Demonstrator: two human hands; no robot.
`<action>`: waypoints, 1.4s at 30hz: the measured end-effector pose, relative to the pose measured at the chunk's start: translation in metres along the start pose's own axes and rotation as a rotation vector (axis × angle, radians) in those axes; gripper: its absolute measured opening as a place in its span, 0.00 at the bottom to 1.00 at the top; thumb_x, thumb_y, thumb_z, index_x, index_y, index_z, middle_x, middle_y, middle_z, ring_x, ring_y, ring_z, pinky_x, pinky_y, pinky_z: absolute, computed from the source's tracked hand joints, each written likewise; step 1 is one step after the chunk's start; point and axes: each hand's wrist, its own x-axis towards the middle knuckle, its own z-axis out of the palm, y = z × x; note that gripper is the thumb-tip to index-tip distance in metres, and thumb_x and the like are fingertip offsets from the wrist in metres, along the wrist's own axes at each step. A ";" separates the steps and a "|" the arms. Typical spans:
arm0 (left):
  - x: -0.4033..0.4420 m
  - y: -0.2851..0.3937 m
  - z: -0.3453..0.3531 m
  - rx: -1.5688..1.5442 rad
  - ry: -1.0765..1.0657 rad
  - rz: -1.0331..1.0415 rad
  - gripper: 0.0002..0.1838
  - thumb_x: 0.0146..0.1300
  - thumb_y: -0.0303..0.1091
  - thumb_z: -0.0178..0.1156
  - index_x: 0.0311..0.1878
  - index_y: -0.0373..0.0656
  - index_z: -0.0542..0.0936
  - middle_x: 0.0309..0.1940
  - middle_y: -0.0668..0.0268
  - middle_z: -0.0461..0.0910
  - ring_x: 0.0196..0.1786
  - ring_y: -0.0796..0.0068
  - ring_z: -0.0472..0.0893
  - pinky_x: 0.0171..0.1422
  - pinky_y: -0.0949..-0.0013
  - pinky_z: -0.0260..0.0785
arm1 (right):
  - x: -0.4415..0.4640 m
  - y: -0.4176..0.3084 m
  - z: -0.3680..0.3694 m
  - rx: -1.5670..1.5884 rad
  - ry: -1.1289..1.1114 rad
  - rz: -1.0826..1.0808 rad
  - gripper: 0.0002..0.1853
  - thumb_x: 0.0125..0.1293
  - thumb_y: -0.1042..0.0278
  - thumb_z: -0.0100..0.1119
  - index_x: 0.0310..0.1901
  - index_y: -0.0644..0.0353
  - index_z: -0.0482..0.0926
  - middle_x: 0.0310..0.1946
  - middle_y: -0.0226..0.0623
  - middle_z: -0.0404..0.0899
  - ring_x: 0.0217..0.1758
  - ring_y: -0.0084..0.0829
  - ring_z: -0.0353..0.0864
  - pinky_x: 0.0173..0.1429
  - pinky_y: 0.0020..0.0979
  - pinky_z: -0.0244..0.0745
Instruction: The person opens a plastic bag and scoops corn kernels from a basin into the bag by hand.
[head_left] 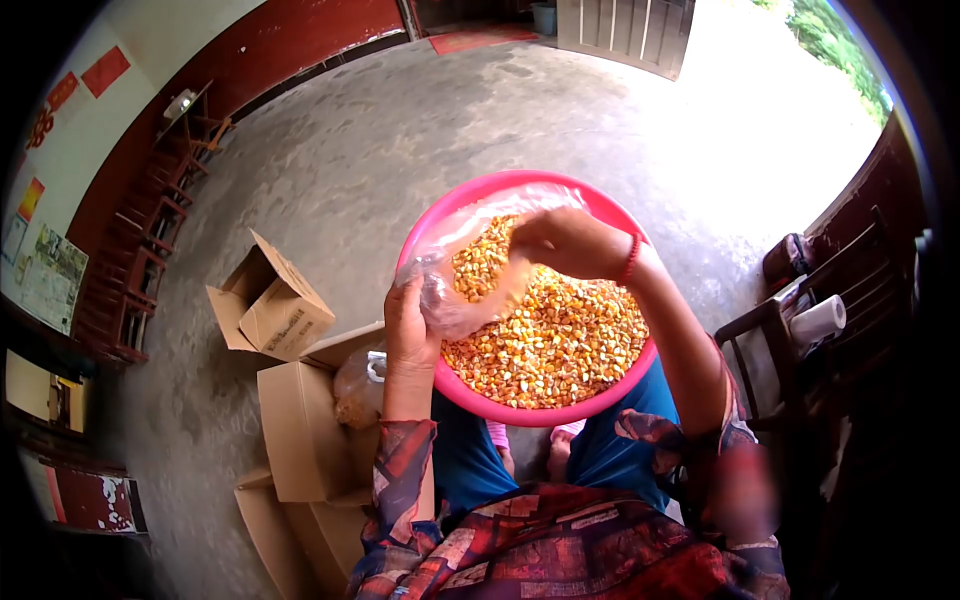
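A pink basin rests on my lap, holding a deep layer of loose yellow and orange corn kernels. My left hand is closed on the edge of a clear plastic bag, at the basin's left rim. The bag spreads over the left and far side of the basin. Above the kernels, beside the bag, my right hand has its fingers curled inward. A blurred pale-orange streak shows just under its fingertips. What those fingers hold is hidden.
Cardboard boxes stand on the floor to my left, one containing a clear bag. Another open box lies beyond. A dark wooden chair with a white roll is at my right. Wooden chairs line the left wall.
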 end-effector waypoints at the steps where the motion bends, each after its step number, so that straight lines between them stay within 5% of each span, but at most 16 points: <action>1: 0.000 0.000 0.002 -0.003 0.003 0.000 0.11 0.59 0.30 0.51 0.43 0.38 0.76 0.39 0.66 0.77 0.42 0.76 0.76 0.49 0.72 0.68 | -0.009 0.001 -0.002 0.179 -0.027 -0.017 0.08 0.58 0.71 0.50 0.38 0.60 0.77 0.33 0.38 0.78 0.36 0.32 0.77 0.42 0.31 0.72; 3: -0.003 0.001 0.008 0.018 0.002 0.001 0.11 0.57 0.28 0.53 0.44 0.38 0.76 0.39 0.67 0.77 0.41 0.78 0.76 0.48 0.73 0.68 | -0.026 -0.006 -0.010 0.546 -0.017 0.010 0.11 0.59 0.75 0.51 0.43 0.63 0.75 0.33 0.32 0.78 0.37 0.25 0.77 0.45 0.26 0.73; 4: -0.003 0.001 0.008 0.016 0.005 -0.002 0.11 0.57 0.28 0.53 0.44 0.38 0.76 0.39 0.67 0.77 0.41 0.78 0.76 0.48 0.73 0.68 | -0.031 0.006 -0.010 0.623 0.137 -0.163 0.11 0.61 0.72 0.49 0.43 0.66 0.74 0.32 0.33 0.77 0.36 0.23 0.76 0.41 0.25 0.73; 6: -0.002 0.003 0.008 0.033 -0.004 -0.023 0.13 0.55 0.27 0.55 0.45 0.38 0.75 0.38 0.68 0.77 0.40 0.79 0.75 0.47 0.74 0.68 | -0.047 0.006 -0.018 1.085 0.505 0.024 0.10 0.62 0.70 0.48 0.41 0.65 0.74 0.29 0.33 0.76 0.33 0.20 0.75 0.36 0.23 0.72; 8: -0.005 0.005 0.012 0.045 0.006 -0.036 0.13 0.54 0.27 0.55 0.45 0.38 0.75 0.37 0.69 0.77 0.39 0.79 0.75 0.45 0.75 0.68 | -0.049 0.038 -0.019 1.231 0.693 -0.016 0.09 0.63 0.69 0.47 0.39 0.62 0.75 0.26 0.30 0.75 0.29 0.18 0.73 0.32 0.20 0.70; 10: -0.004 0.006 0.015 0.056 0.006 -0.043 0.14 0.54 0.27 0.56 0.45 0.38 0.75 0.36 0.70 0.77 0.37 0.80 0.75 0.44 0.76 0.67 | -0.044 0.065 -0.006 0.994 0.866 0.336 0.08 0.62 0.69 0.48 0.38 0.62 0.76 0.22 0.28 0.74 0.27 0.18 0.72 0.30 0.20 0.70; 13: -0.005 0.005 0.008 0.127 0.043 -0.054 0.14 0.53 0.27 0.56 0.44 0.37 0.75 0.32 0.71 0.75 0.34 0.82 0.73 0.40 0.77 0.66 | -0.043 0.136 0.037 0.477 0.498 0.500 0.15 0.59 0.69 0.52 0.48 0.59 0.75 0.41 0.38 0.78 0.40 0.30 0.76 0.43 0.27 0.73; 14: -0.005 0.005 0.008 0.167 0.049 -0.043 0.13 0.53 0.27 0.56 0.43 0.37 0.75 0.31 0.72 0.74 0.33 0.82 0.72 0.38 0.78 0.65 | -0.031 0.104 0.034 1.271 0.685 0.896 0.18 0.58 0.70 0.52 0.52 0.59 0.71 0.49 0.41 0.73 0.49 0.34 0.73 0.54 0.32 0.69; 17: -0.002 0.001 0.004 0.184 0.034 -0.057 0.11 0.53 0.25 0.55 0.41 0.37 0.75 0.32 0.70 0.75 0.35 0.81 0.73 0.40 0.77 0.66 | -0.024 0.146 0.094 0.357 0.378 0.542 0.17 0.57 0.65 0.52 0.49 0.58 0.72 0.47 0.41 0.74 0.48 0.36 0.74 0.53 0.32 0.69; 19: -0.003 0.000 0.005 0.200 0.089 -0.077 0.10 0.53 0.24 0.55 0.40 0.38 0.77 0.34 0.69 0.77 0.37 0.79 0.75 0.44 0.76 0.67 | -0.017 0.159 0.115 0.127 0.266 0.409 0.17 0.57 0.62 0.52 0.48 0.57 0.73 0.46 0.42 0.75 0.47 0.37 0.74 0.52 0.33 0.69; 24: -0.006 -0.001 0.007 0.197 0.074 -0.065 0.10 0.52 0.23 0.57 0.39 0.39 0.77 0.32 0.71 0.77 0.35 0.80 0.75 0.42 0.77 0.67 | -0.014 0.190 0.139 -0.063 0.190 0.192 0.18 0.56 0.53 0.53 0.44 0.55 0.75 0.42 0.43 0.76 0.45 0.39 0.75 0.51 0.34 0.70; 30: -0.012 0.007 0.022 0.195 0.032 -0.042 0.12 0.51 0.24 0.59 0.41 0.39 0.76 0.33 0.71 0.77 0.35 0.80 0.74 0.42 0.77 0.67 | -0.027 0.138 0.107 0.046 0.309 0.319 0.14 0.53 0.55 0.54 0.36 0.54 0.76 0.32 0.44 0.78 0.36 0.45 0.77 0.41 0.39 0.72; 32: -0.012 0.007 0.023 0.200 0.029 -0.043 0.13 0.51 0.25 0.59 0.42 0.39 0.75 0.33 0.71 0.77 0.35 0.80 0.74 0.42 0.77 0.67 | -0.025 0.130 0.098 0.002 0.141 0.273 0.10 0.57 0.65 0.55 0.39 0.57 0.74 0.33 0.33 0.77 0.34 0.25 0.76 0.39 0.26 0.72; 33: -0.012 0.008 0.023 0.212 0.029 -0.039 0.13 0.51 0.25 0.59 0.42 0.39 0.75 0.33 0.71 0.76 0.35 0.80 0.74 0.42 0.77 0.66 | -0.022 0.127 0.098 0.344 0.293 0.325 0.12 0.54 0.64 0.56 0.39 0.59 0.76 0.33 0.40 0.79 0.35 0.34 0.78 0.40 0.32 0.73; 38: -0.011 0.007 0.020 0.233 0.043 -0.034 0.13 0.50 0.26 0.60 0.41 0.40 0.75 0.32 0.72 0.76 0.33 0.82 0.73 0.38 0.78 0.65 | -0.024 0.131 0.094 1.394 0.591 0.447 0.17 0.59 0.67 0.56 0.48 0.66 0.72 0.40 0.37 0.77 0.39 0.27 0.77 0.40 0.28 0.75; 42: -0.008 0.004 0.015 0.233 0.046 -0.040 0.13 0.50 0.26 0.60 0.41 0.41 0.76 0.31 0.74 0.75 0.32 0.83 0.72 0.38 0.79 0.64 | -0.030 0.137 0.090 1.564 0.567 0.666 0.15 0.63 0.64 0.50 0.47 0.64 0.73 0.36 0.36 0.77 0.32 0.27 0.78 0.31 0.28 0.77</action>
